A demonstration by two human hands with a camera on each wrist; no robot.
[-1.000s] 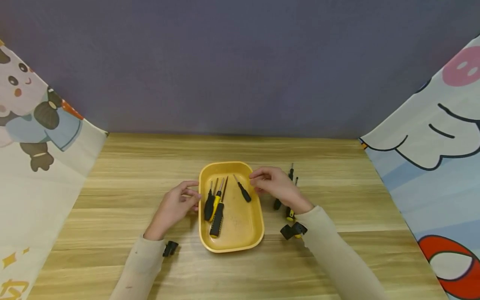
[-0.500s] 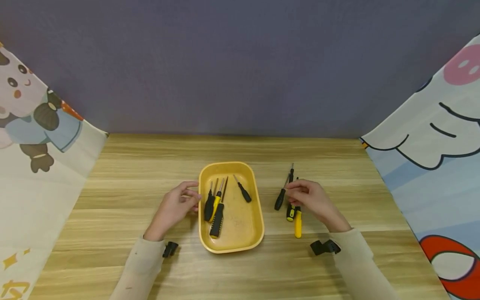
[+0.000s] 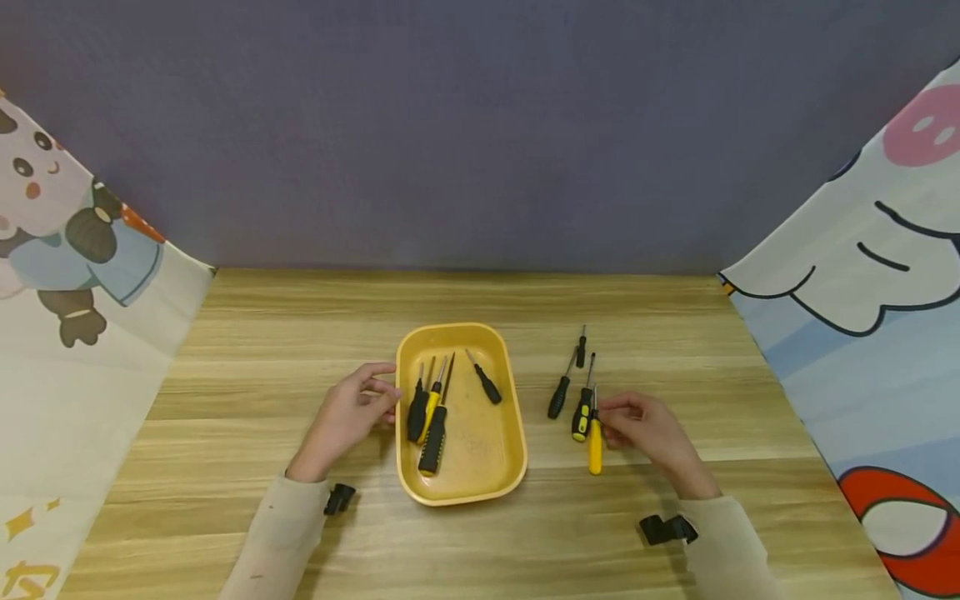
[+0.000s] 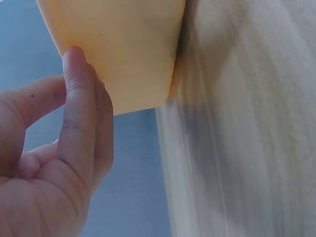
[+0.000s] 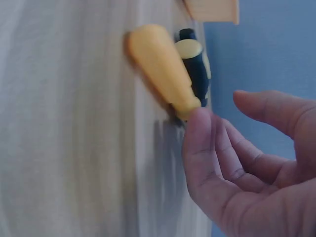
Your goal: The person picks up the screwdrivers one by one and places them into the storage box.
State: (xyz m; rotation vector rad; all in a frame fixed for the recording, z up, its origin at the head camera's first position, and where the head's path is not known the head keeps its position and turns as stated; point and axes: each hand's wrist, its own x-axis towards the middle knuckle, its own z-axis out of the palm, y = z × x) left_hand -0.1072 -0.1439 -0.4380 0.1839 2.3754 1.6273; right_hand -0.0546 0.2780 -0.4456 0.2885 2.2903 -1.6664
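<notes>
A yellow tray (image 3: 472, 492) holds several screwdrivers, among them a black-handled screwdriver (image 3: 432, 442) on the left and a small black one (image 3: 489, 389) on the right. My left hand (image 3: 360, 408) rests its fingertips against the tray's left wall; the left wrist view shows the fingers fairly straight along that wall. Right of the tray, my right hand (image 3: 645, 429) has its fingertips right at a yellow-handled screwdriver (image 3: 596, 450) lying on the table. In the right wrist view the thumb stands apart from the fingers, beside the yellow handle.
Close by the yellow-handled one lie a black-and-yellow screwdriver (image 3: 581, 417), a black screwdriver (image 3: 558, 398) and a smaller black one (image 3: 581, 352). The wooden table (image 3: 300, 317) ends at a grey back panel (image 3: 465, 167), with printed cloths at both sides.
My right hand has moved from the tray's right rim rightward and toward me, to the yellow-handled screwdriver. The left hand and the tray stay in place.
</notes>
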